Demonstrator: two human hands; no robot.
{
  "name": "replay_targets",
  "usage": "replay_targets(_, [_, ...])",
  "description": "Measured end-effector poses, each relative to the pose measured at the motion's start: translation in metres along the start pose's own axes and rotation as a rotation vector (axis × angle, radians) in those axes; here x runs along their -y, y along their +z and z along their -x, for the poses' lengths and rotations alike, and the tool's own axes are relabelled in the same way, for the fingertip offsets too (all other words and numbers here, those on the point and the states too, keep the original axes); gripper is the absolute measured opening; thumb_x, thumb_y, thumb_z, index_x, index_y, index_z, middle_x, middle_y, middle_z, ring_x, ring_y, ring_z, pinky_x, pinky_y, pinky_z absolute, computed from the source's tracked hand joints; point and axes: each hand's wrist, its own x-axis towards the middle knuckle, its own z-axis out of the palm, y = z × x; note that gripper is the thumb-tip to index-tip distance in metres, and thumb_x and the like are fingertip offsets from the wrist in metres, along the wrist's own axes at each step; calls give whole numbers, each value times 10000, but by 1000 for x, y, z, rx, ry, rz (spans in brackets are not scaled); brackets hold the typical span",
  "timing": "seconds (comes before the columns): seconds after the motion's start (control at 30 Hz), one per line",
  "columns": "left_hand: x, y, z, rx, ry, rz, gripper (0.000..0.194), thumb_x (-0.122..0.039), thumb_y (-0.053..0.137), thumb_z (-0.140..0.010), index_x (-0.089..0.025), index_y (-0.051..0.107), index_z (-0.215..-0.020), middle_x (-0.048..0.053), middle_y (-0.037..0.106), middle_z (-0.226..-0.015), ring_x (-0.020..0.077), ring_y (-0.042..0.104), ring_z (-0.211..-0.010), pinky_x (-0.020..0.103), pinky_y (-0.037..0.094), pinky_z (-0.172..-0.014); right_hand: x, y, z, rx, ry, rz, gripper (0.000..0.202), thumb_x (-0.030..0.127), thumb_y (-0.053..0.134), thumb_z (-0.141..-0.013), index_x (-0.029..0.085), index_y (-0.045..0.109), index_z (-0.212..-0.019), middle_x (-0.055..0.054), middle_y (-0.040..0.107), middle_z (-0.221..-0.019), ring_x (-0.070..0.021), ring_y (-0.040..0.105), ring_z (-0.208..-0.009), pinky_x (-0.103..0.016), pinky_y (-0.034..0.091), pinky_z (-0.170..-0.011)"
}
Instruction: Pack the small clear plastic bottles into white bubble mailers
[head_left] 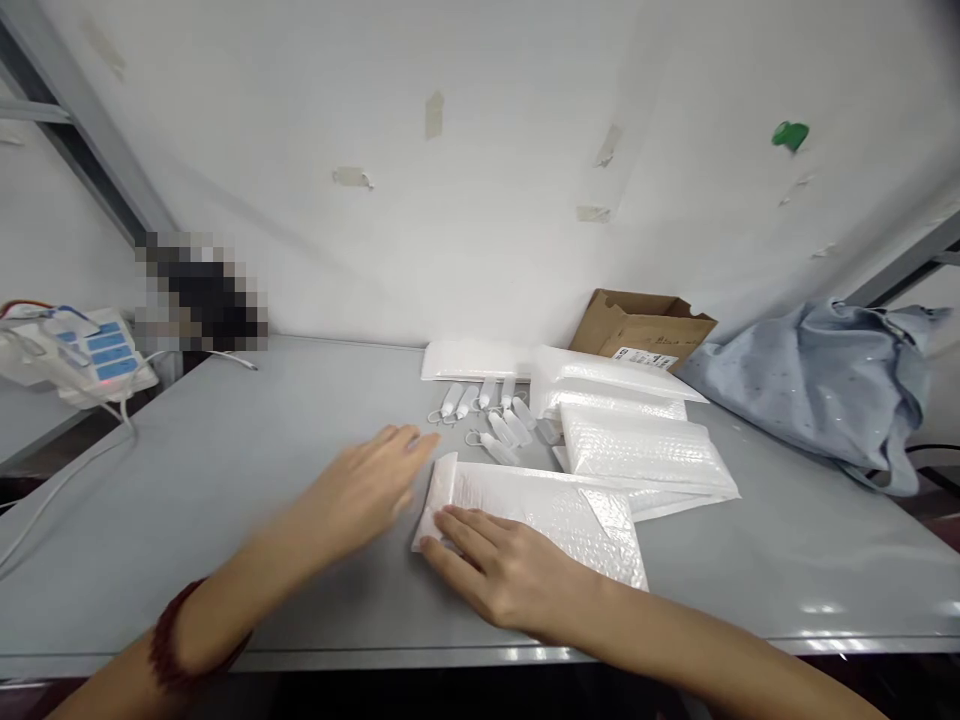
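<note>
A white bubble mailer (540, 505) lies on the grey table near its front edge, its left end folded over. My right hand (499, 565) rests flat on that mailer, fingers spread over the folded end. To the left, my left hand (367, 485) is raised above the table, slightly blurred, with its fingers stretched out and nothing visible in them. Just beyond the mailer lie several small translucent plastic bottles (499, 450) with thin loops at their ends. More white bubble mailers (645, 445) are stacked to the right, and another bubble mailer (476, 360) sits against the wall.
An open cardboard box (637, 330) stands at the back by the wall. A light blue fabric bag (817, 385) slumps at the right. On the left are a power strip (109, 350) and a white cable (124, 420). The table's front edge (420, 657) runs below my arms.
</note>
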Motion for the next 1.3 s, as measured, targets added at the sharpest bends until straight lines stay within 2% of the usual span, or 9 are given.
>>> replay_targets(0.1, [-7,9,16,-90,241,98,588,-40,455,-806,-220,436,-1365,106,487,-1425,252,463,-1299,392,440,-1008,-2,-21,-7,53,36,-79,271,70,430,-934,28,606,-1136,-168,719,-1050,-234,693,-984,-309,586,-829])
replay_targets(0.23, [-17,7,17,-135,435,295,372,-70,398,-894,-168,533,-1225,110,621,-1264,215,576,-1163,340,457,-980,-6,-63,-18,126,68,-156,306,57,374,-943,46,626,-1115,-138,720,-1073,-193,681,-996,-267,578,-842])
replay_targets(0.4, [-45,-9,-2,-63,387,704,263,-177,382,-950,-150,613,-827,33,673,-764,145,625,-689,240,489,-664,-11,-110,-8,160,201,-2,359,131,375,-949,120,601,-1227,-117,701,-1148,-216,657,-1068,-297,569,-860])
replay_targets(0.53, [-78,-16,-41,62,218,1105,239,-273,485,-919,-145,615,-764,31,663,-756,145,620,-700,235,483,-667,-34,-127,20,79,326,197,414,144,420,-930,153,518,-1332,-114,645,-1249,-267,607,-1146,-410,485,-968])
replay_targets(0.63, [-98,-15,-78,314,94,1440,231,-316,533,-895,-136,613,-773,34,653,-724,142,629,-626,251,504,-624,-68,-123,44,-16,461,399,330,218,517,-918,141,568,-1235,-125,697,-1069,-287,650,-999,-434,480,-882])
replay_targets(0.8, [-123,-9,-125,498,24,1581,357,-379,578,-878,-145,501,-620,22,592,-560,111,559,-483,269,465,-593,-124,-93,92,-139,610,433,201,287,515,-922,176,628,-1046,-91,700,-957,-240,648,-880,-361,481,-777])
replay_targets(0.9, [-135,-2,-136,373,-229,1457,350,-318,574,-890,-179,420,-608,-59,447,-400,73,418,-389,251,412,-558,-139,-73,115,-237,681,449,154,294,529,-899,187,636,-927,-76,679,-873,-210,616,-791,-319,471,-693])
replay_targets(1.0, [-144,6,-137,266,-366,1528,279,-245,546,-903,-185,429,-657,-89,379,-360,73,373,-348,238,388,-501,-138,-57,123,-170,852,433,194,342,511,-886,185,610,-828,-52,629,-772,-160,533,-612,-270,396,-537])
replay_targets(1.3, [-142,21,-88,107,-351,1759,190,-47,416,-889,-92,544,-1023,93,672,-895,108,674,-584,220,508,-551,-128,-40,105,132,1143,454,184,290,426,-899,177,539,-808,-72,626,-779,-150,497,-571,-245,221,-476])
